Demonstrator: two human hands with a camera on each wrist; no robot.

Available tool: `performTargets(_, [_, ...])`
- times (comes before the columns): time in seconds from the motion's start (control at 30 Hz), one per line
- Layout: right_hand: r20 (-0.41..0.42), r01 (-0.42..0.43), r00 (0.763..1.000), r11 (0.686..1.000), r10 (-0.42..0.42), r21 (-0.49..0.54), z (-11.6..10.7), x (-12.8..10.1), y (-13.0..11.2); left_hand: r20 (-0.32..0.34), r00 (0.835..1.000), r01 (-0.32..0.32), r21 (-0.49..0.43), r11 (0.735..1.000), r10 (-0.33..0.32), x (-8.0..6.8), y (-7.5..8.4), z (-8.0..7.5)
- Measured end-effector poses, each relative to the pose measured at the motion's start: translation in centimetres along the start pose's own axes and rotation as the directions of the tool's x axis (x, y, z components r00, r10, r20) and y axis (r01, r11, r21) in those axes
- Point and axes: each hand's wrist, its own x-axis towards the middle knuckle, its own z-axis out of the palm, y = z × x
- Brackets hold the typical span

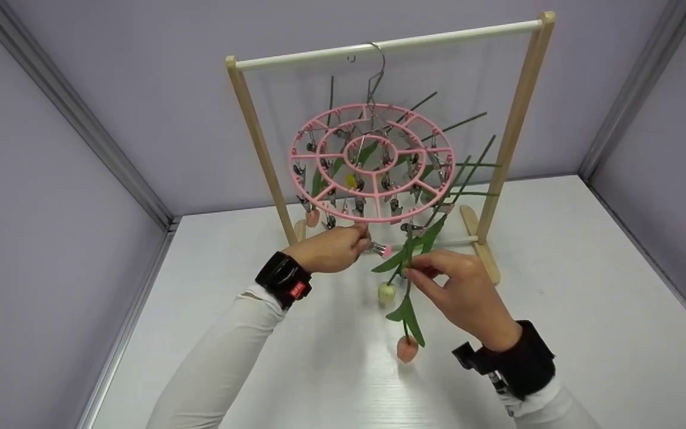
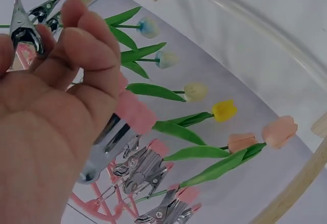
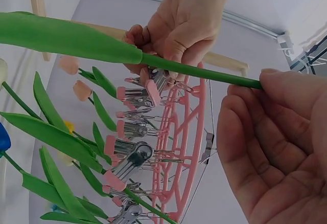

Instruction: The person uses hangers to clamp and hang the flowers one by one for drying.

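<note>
The clip hanger [image 1: 371, 164] hangs from the rack [image 1: 515, 119] on the table [image 1: 587, 286].

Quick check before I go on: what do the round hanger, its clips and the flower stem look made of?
Round hanger: looks like moulded plastic, matte pink, one-piece spokes. Clips: shiny silver metal with bright glints, pink tips probably plastic or rubber. Flower stem: seems artificial, an even smooth green with no veins; plastic or coated fabric, cannot tell which.

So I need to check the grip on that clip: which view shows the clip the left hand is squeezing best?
The left wrist view: the clip, metal with a pink tip, fills the frame under the left hand. The head view shows only its pink tip; the right wrist view shows it among other clips, partly behind a green stem.
</note>
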Motion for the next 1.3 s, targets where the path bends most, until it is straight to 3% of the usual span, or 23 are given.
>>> performTargets(0.17, [-0.007,-0.007,1.0,1.0,0.007,0.01,0.2,0.1,0.3,0.092,0.995,0.029,-0.002,1.0,-0.029,0.1,-0.2,-0.4])
performTargets(0.3, [-0.008,0.0,1.0,1.0,0.0,0.009,0.2,0.3,0.2,0.1,0.995,-0.007,-0.042,0.999,0.011,0.1,-0.3,-0.7])
performTargets(0.47, [-0.017,-0.001,1.0,1.0,0.002,0.008,0.3,0.7,0.4,0.046,0.998,-0.043,-0.069,0.997,0.046,0.0,-0.3,-0.6])
performTargets(0.73, [-0.077,-0.104,0.991,0.992,0.109,0.067,0.6,1.5,0.9,-0.051,0.996,-0.079,-0.11,0.991,0.074,0.2,-0.6,0.2])
performTargets(1.0, [-0.097,-0.19,0.974,0.974,0.203,0.124,1.0,2.2,1.2,-0.193,0.964,-0.207,-0.1,0.973,0.185,0.3,-0.6,0.3])
performTargets(1.13, [-0.11,-0.203,0.97,0.97,0.219,0.136,1.3,2.4,1.4,-0.218,0.95,-0.243,-0.078,0.967,0.221,0.3,-0.6,0.5])
performTargets(1.3, [-0.115,-0.208,0.968,0.968,0.225,0.138,1.3,2.5,1.6,-0.229,0.946,-0.253,-0.075,0.964,0.23,0.4,-0.4,0.7])
